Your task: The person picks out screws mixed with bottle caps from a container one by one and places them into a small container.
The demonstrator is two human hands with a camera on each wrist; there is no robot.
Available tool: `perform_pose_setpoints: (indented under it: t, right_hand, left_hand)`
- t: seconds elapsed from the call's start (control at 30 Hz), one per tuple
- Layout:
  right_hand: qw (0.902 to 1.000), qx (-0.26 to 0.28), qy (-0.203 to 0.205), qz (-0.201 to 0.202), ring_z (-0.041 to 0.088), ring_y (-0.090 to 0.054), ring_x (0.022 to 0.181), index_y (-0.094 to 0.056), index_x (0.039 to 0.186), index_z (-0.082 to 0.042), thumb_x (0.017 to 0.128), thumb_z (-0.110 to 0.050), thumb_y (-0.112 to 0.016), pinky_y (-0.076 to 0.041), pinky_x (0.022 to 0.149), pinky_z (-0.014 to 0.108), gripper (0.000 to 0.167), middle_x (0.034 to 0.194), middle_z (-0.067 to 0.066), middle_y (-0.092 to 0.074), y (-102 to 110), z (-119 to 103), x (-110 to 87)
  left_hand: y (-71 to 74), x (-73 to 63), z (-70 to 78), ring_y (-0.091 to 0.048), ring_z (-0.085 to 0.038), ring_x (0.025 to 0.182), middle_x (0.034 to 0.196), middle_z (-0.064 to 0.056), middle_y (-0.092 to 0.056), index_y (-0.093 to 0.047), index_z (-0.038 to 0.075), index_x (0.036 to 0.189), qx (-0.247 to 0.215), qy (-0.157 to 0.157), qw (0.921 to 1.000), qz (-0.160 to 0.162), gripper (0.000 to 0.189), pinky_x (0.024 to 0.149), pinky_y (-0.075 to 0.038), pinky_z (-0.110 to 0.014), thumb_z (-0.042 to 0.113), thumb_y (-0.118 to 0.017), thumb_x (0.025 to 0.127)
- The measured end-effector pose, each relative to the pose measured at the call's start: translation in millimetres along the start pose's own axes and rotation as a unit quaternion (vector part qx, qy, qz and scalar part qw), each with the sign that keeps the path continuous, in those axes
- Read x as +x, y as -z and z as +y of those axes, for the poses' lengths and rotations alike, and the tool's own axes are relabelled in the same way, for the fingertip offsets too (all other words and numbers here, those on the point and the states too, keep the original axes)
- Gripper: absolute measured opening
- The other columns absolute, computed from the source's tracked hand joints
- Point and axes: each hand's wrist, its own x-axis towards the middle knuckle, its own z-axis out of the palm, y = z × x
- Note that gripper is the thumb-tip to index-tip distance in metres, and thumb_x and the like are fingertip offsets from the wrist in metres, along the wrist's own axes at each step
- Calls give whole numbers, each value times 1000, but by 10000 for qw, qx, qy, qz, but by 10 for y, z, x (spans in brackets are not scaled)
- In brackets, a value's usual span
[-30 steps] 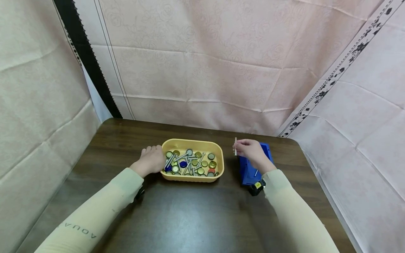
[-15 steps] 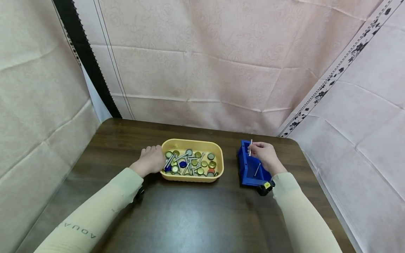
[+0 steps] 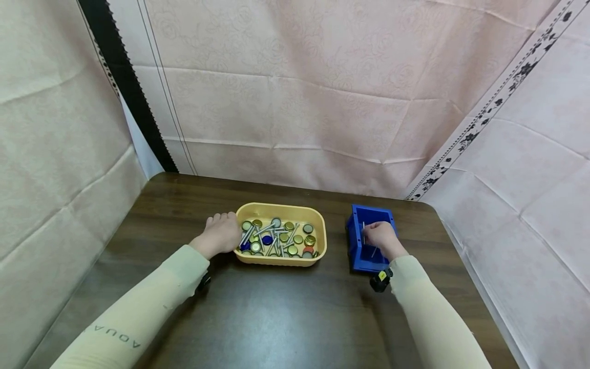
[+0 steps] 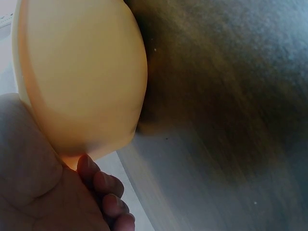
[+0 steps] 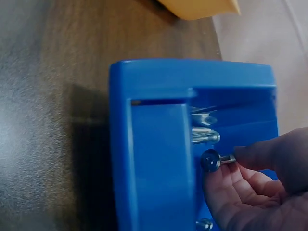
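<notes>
A yellow plastic tray [image 3: 276, 260] holds silver bolts [image 3: 247, 235] and bottle caps [image 3: 267, 239] in several colours. At its left end my left hand [image 3: 217, 234] grips the rim; in the left wrist view the fingers [image 4: 108, 183] curl beside the tray's end wall [image 4: 86, 72]. My right hand [image 3: 381, 239] is down inside a blue bin [image 3: 367, 265]. Between thumb and fingers it pinches a silver bolt [image 5: 211, 161] with a round head. Other bolts [image 5: 206, 136] lie in the bin below and beside it, partly hidden by the hand and bin wall.
Both containers stand on a dark brown wooden table [image 3: 272, 318], the bin to the right of the tray. Pale patterned cloth [image 3: 286, 102] hangs behind the table and on both sides.
My right hand has moved right from beside the bin to over it, then lowered into it with the bolt. The left hand and the tray have stayed put.
</notes>
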Motion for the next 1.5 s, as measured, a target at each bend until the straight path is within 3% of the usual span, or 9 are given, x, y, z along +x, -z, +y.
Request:
perform_pose_setpoints:
  t: [0.13,0.23,0.67,0.97,1.07,1.17,1.27,1.33,1.5]
  right_hand:
    - [9998,-193,-19,-55,19,-53,70,-53,67,-7,100,-15,-48,-43,73,38,34,73,4,-56,-36,23,-3]
    - [9997,-235,-49,-91,19,-46,64,-43,60,-11,100,-17,-47,-38,69,36,41,61,0,-45,-52,40,5]
    - [9993,-330,-151,-35,19,-39,59,-40,60,-12,101,-20,-47,-35,61,34,43,56,-2,-35,-96,70,39]
    - [9993,-285,-218,-101,20,-41,57,-41,60,-11,101,-18,-48,-35,59,33,42,56,0,-37,-97,80,32]
    - [9994,-263,-228,-76,21,-44,61,-43,61,-11,101,-18,-48,-37,62,34,41,60,2,-41,-93,73,23]
    - [9995,-216,-211,-10,21,-53,74,-52,68,-7,100,-15,-49,-45,73,36,33,79,5,-55,-81,61,11]
    - [9999,-99,-126,46,24,-60,93,-63,90,0,100,-12,-49,-48,87,44,20,110,14,-61,-46,23,-13]
    - [10000,30,-19,48,27,-61,102,-63,106,3,100,-11,-49,-45,93,47,21,124,19,-57,-9,-25,-35]
    - [9991,344,234,115,30,-62,105,-60,118,4,99,-15,-52,-46,93,46,28,121,22,-58,78,-209,-102]
  left_hand:
    - [4,-6,14,-39,-33,91,95,-15,-47,-46,-3,108,-5,14,10000,-10,29,85,-28,-49,23,-36,100]
    - [5,-7,20,-39,-33,90,95,-15,-48,-45,-3,108,0,16,10000,-19,29,85,-28,-48,23,-36,100]
    - [-3,3,13,-39,-33,90,94,-14,-48,-46,-3,109,28,11,10000,-25,29,85,-29,-48,23,-37,100]
    - [-7,-4,11,-40,-33,92,96,-16,-48,-46,-4,110,51,1,10000,-7,31,86,-29,-50,23,-37,100]
    - [-7,-3,12,-40,-34,91,96,-15,-48,-46,-4,109,47,-12,10000,26,30,85,-29,-50,23,-36,100]
    - [-3,-3,16,-40,-34,91,95,-15,-48,-46,-3,108,42,-20,10000,42,30,85,-29,-49,24,-36,100]
    - [3,-1,16,-40,-34,91,95,-15,-48,-46,-4,108,45,-19,10000,20,30,85,-29,-49,23,-36,100]
    - [6,0,13,-40,-34,91,95,-15,-47,-46,-4,109,47,-13,10000,-4,30,85,-29,-49,23,-35,100]
    - [4,14,-4,-40,-34,91,96,-15,-47,-46,-3,109,45,-13,10000,-15,30,85,-29,-49,23,-35,100]
